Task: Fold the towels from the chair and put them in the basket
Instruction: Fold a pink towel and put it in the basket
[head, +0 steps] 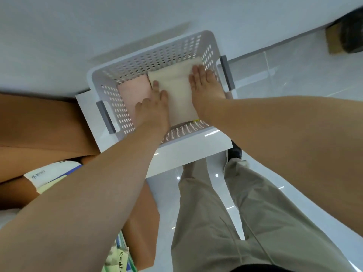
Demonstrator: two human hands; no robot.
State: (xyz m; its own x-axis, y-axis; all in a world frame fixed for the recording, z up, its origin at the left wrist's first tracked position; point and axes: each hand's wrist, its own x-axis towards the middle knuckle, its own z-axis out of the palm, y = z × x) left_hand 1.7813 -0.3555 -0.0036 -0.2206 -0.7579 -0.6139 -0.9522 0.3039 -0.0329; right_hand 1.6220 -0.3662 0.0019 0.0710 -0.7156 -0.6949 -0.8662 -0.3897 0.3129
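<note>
The cream towel (pixel 176 89) is lying folded in the white basket (pixel 157 54), its long side running from 12 to 6 o'clock, with a pink towel (pixel 133 91) sitting right beside it at 9 o'clock. The left hand (pixel 155 108) is pressing flat on its 9 o'clock edge and the right hand (pixel 204 85) on its 3 o'clock edge, fingers straight, gripping nothing. Both are equally near, so lifting straight up looks like enough.

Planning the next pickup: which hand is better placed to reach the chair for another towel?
Left, probably. The left hand rests at the left edge of the cream towel, nearest the brown chair; the right hand presses the towel's far side.
</note>
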